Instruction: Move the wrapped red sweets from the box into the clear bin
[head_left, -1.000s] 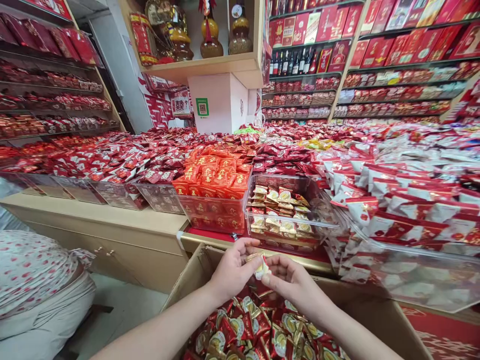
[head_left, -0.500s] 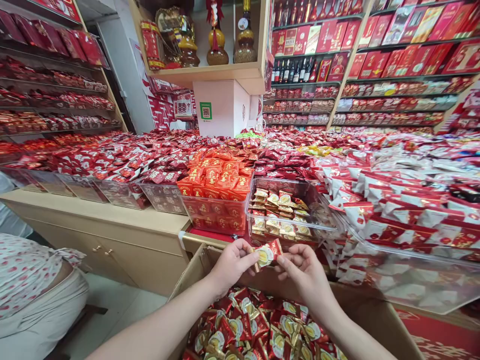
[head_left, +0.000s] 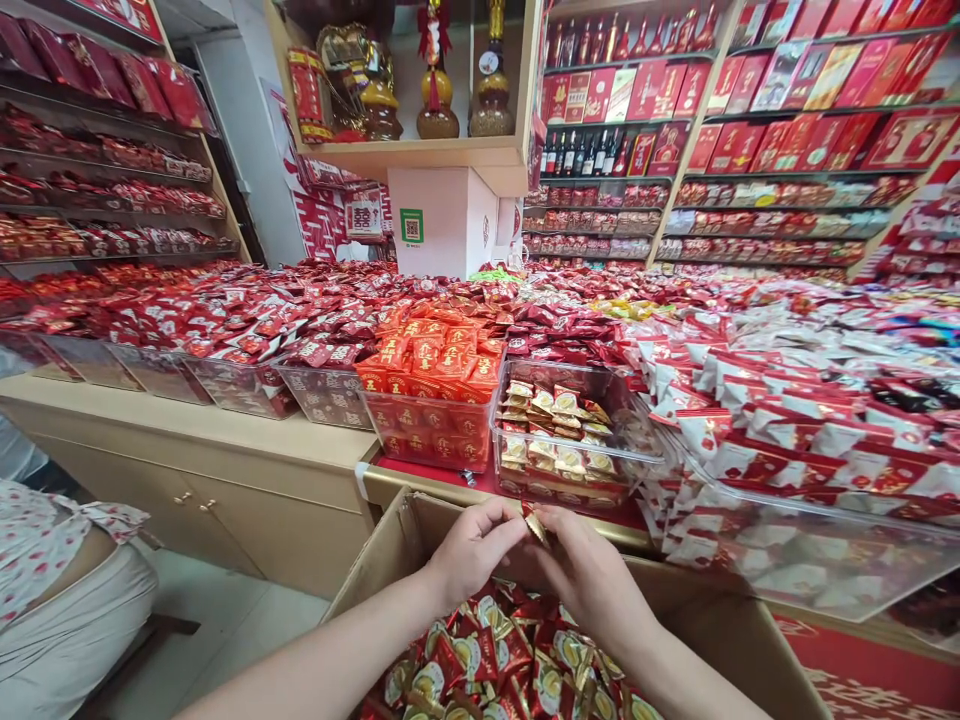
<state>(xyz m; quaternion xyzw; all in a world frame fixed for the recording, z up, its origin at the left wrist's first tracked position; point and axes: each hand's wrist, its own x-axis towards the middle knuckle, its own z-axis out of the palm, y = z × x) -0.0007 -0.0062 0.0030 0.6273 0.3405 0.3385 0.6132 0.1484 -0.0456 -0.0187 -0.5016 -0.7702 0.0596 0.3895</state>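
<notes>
My left hand (head_left: 472, 548) and my right hand (head_left: 589, 575) meet above an open cardboard box (head_left: 739, 625), fingers pinched together on one small red-and-gold candy packet (head_left: 535, 525). The box below holds a heap of the same wrapped candies (head_left: 502, 665). Just beyond my hands stands a clear plastic bin (head_left: 637, 458) partly filled with neat rows of matching packets (head_left: 559, 430).
A clear bin of orange-red packets (head_left: 435, 375) sits left of it, white-and-red packets (head_left: 787, 440) to the right. Red sweets cover the whole counter. A wooden cabinet (head_left: 225, 490) runs left. A seated person in a spotted top (head_left: 52, 560) is at lower left. Shelves of red boxes line the back.
The packet, held flat and face-up between my hands half a second ago, is now turned edge-on and mostly hidden by my fingers, which have drawn closer together.
</notes>
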